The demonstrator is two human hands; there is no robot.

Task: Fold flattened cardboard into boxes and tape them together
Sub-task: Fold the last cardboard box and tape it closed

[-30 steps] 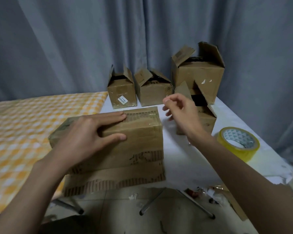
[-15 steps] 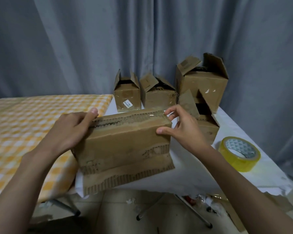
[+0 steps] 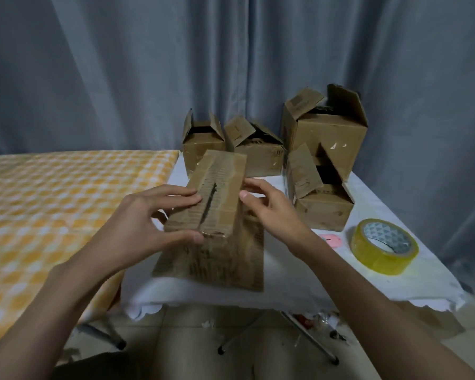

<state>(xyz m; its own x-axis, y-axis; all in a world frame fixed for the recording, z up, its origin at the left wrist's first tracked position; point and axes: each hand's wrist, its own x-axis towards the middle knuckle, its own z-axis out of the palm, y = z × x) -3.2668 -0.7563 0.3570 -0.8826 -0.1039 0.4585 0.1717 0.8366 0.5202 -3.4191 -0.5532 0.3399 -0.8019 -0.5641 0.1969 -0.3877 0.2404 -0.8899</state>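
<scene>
Head view. Grey curtain (image 3: pixel 121 78) fills the background. Counter (image 3: pixel 299 286) under a white cloth; beside it on the left, a surface with a yellow checked cloth (image 3: pixel 52 215). Four open-flapped cardboard boxes at the counter's far side: largest (image 3: pixel 329 141) at right rear, two smaller (image 3: pixel 203 144) (image 3: pixel 258 152) to its left, one (image 3: pixel 324 209) in front of the largest. Taped cardboard box (image 3: pixel 217 223) stands near the counter's front edge, taped seam up, flaps splayed at its base. Left hand (image 3: pixel 148 223) grips the box's left side, thumb on the near face. Right hand (image 3: pixel 269 209) grips the right side. Yellow tape roll (image 3: pixel 384 246) lies flat at right. Small pink object (image 3: pixel 332 239) just left of the roll.
</scene>
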